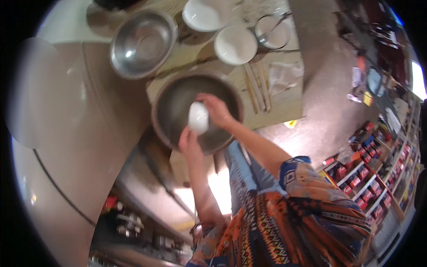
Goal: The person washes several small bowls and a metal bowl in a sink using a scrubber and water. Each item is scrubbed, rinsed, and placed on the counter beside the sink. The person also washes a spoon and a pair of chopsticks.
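Note:
Over a wide dark basin (pixel 213 81) I hold a small white bowl (pixel 199 117), tilted, between both hands. My left hand (pixel 190 140) grips its lower rim, and my right hand (pixel 215 108) is on its upper right side. The basin's inside looks greyish; whether it holds water I cannot tell. Beyond it on the wooden table lie a white bowl (pixel 236 45), a larger white bowl (pixel 201 14) and a glass bowl (pixel 278 36) of pale contents with a metal utensil (pixel 265 36) resting in it.
A shiny steel basin (pixel 143 43) stands at the table's upper left. Several wooden sticks (pixel 255 86) and a whitish cloth (pixel 285 76) lie right of the dark basin. A large pale curved panel (pixel 66 100) is at left. Shelves with red boxes (pixel 362 187) stand at lower right.

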{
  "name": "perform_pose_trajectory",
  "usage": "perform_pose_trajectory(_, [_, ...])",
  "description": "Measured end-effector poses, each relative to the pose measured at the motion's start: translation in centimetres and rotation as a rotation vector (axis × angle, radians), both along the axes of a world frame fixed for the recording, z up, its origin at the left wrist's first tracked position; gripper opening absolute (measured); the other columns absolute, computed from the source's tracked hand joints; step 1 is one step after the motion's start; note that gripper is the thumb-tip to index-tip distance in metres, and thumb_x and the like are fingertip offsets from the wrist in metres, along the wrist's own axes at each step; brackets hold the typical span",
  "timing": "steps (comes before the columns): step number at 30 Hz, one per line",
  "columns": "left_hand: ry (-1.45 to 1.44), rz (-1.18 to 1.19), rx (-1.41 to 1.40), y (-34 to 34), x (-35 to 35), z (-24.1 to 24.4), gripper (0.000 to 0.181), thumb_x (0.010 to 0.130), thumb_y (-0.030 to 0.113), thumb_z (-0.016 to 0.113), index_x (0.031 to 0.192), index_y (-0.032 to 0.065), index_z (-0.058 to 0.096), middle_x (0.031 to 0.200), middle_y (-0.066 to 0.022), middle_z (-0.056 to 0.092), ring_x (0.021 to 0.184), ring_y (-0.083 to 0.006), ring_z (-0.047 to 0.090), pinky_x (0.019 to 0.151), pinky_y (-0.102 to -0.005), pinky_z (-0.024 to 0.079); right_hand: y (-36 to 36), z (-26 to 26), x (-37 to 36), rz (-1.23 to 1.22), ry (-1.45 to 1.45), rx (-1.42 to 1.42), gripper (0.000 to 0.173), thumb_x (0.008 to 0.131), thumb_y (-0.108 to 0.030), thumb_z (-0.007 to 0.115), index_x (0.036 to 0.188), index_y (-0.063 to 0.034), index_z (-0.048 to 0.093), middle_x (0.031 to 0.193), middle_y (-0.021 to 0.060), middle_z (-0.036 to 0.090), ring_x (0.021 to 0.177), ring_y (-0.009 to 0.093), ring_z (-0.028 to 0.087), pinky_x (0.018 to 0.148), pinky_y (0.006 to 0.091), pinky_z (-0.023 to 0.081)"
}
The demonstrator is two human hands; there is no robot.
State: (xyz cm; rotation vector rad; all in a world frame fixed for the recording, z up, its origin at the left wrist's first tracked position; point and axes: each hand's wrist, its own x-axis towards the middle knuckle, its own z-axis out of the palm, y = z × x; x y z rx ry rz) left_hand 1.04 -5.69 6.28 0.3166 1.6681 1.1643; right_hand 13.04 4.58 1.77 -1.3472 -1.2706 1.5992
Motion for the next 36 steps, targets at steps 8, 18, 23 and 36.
perform_pose_trajectory(8, [0.183, 0.085, -0.092, -0.7, -0.4, -4.5, 0.039, 0.093, 0.015, 0.052, 0.123, -0.0097, 0.05, 0.12, -0.0169, 0.056, 0.107, -0.0248, 0.053, 0.095, -0.0355, 0.041, 0.3, -4.2, 0.2, 0.479, -0.671, 0.245, 0.04, 0.083, -0.007, 0.048, 0.123, -0.0065, 0.05, 0.132, 0.024, 0.043, 0.122, 0.039, 0.043, 0.104, 0.0432, 0.036])
perform_pose_trajectory(18, [-0.134, 0.068, 0.065, 0.9, 1.1, -1.8, 0.035, 0.094, 0.01, 0.047, 0.122, -0.01, 0.051, 0.122, -0.0138, 0.056, 0.106, -0.0215, 0.055, 0.094, -0.034, 0.042, -4.3, 5.2, -2.4, 0.168, -0.144, 0.395, 0.04, 0.066, 0.007, 0.052, 0.103, -0.006, 0.056, 0.118, 0.014, 0.054, 0.12, 0.034, 0.046, 0.102, 0.0424, 0.035])
perform_pose_trajectory(23, [0.024, -0.227, 0.082, -0.8, 1.3, -0.4, 0.038, 0.092, 0.01, 0.046, 0.126, -0.0075, 0.049, 0.12, -0.017, 0.056, 0.109, -0.0241, 0.054, 0.096, -0.0359, 0.042, -1.0, -1.4, -1.6, 0.18, -0.441, -0.124, 0.035, 0.075, -0.005, 0.053, 0.109, 0.0035, 0.056, 0.117, 0.0229, 0.055, 0.107, 0.038, 0.053, 0.092, 0.0435, 0.044])
perform_pose_trajectory(36, [-0.129, -0.055, 0.228, -0.7, 0.9, 0.8, 0.027, 0.09, 0.003, 0.051, 0.116, -0.0036, 0.057, 0.113, -0.0045, 0.057, 0.101, -0.0142, 0.054, 0.092, -0.028, 0.042, 2.0, 0.9, 0.9, -0.055, 0.437, -1.073, 0.023, 0.093, -0.013, 0.038, 0.101, -0.0019, 0.058, 0.088, 0.011, 0.063, 0.079, 0.023, 0.062, 0.073, 0.035, 0.052])
